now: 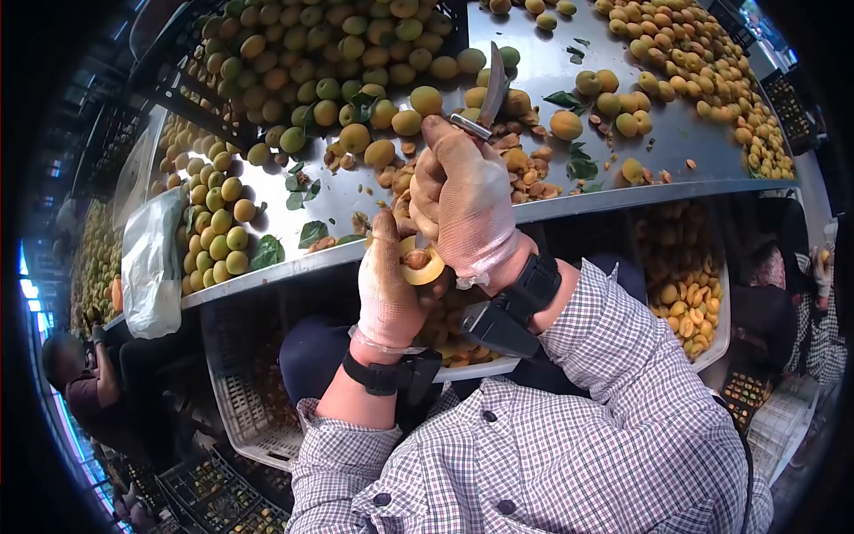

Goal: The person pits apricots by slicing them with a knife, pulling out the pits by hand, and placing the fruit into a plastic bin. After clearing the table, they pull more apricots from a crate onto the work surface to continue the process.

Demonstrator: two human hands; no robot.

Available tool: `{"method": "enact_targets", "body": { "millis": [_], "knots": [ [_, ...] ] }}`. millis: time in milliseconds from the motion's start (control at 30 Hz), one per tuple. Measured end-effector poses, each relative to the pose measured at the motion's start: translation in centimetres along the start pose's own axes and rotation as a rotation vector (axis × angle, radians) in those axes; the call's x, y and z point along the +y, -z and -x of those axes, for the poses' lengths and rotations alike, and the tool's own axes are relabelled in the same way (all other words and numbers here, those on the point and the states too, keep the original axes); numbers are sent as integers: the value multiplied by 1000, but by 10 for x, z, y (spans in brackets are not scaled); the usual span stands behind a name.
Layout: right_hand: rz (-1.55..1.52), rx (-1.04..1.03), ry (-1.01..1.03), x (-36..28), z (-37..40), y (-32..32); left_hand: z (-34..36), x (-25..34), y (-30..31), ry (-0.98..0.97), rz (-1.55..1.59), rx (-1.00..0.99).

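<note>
My left hand (389, 289), in a pale, stained glove, is closed around a cut apricot (427, 270). The apricot's yellow flesh and brown pit (415, 258) face up. Close above it, my right hand (467, 196), gloved too, grips a small knife (493, 87) with its curved blade pointing up and away from me. The fingers of the right hand are curled near the apricot and hide part of it. Below my hands, a crate (498, 367) contains opened apricot halves. Just past the table edge lie apricot scraps and pits (531, 182).
Whole apricots (302, 53) fill a dark crate on the metal table (703, 147), and more are piled at right (676, 53). A plastic bag (153, 267) hangs over the left edge. Beneath the table stand a white crate (245, 418) and one with halves (685, 307). People sit on both sides.
</note>
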State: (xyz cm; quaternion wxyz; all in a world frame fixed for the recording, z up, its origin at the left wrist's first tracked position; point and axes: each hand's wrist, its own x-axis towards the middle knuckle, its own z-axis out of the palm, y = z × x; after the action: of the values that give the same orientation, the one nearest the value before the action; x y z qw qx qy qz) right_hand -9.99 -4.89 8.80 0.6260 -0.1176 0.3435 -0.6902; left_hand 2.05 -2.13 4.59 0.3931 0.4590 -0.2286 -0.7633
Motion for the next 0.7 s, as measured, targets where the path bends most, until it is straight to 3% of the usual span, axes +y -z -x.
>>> {"method": "enact_targets", "body": {
  "millis": [67, 133, 167, 233, 267, 333, 400, 467, 600, 700],
  "knots": [
    [-9, -1, -21, 0, 1, -1, -8, -9, 11, -5, 51, -16],
    [9, -23, -43, 2, 3, -2, -26, -27, 38, -561, -818, 25],
    [11, -25, -49, 5, 5, -2, -23, -23, 34, -558, -816, 32],
    [102, -112, -11, 9, 8, 2, -18, -16, 21, -2, 233, -154],
    [102, -114, -14, 17, 5, 4, -15, -15, 14, -3, 235, -151],
    [422, -221, 365, 34, -1, 9, -10, -14, 4, -87, 273, -121],
    [390, -197, 327, 28, 5, 3, -15, -19, 13, -83, 283, -159],
    [215, -203, 58, 20, 7, 5, -18, -19, 18, -69, 258, -173],
    [179, -206, 32, 15, 17, -2, -14, -8, 10, 20, 363, -187],
    [206, -161, 51, 14, 19, -5, -8, -3, 2, 18, 261, -51]
  ]
}}
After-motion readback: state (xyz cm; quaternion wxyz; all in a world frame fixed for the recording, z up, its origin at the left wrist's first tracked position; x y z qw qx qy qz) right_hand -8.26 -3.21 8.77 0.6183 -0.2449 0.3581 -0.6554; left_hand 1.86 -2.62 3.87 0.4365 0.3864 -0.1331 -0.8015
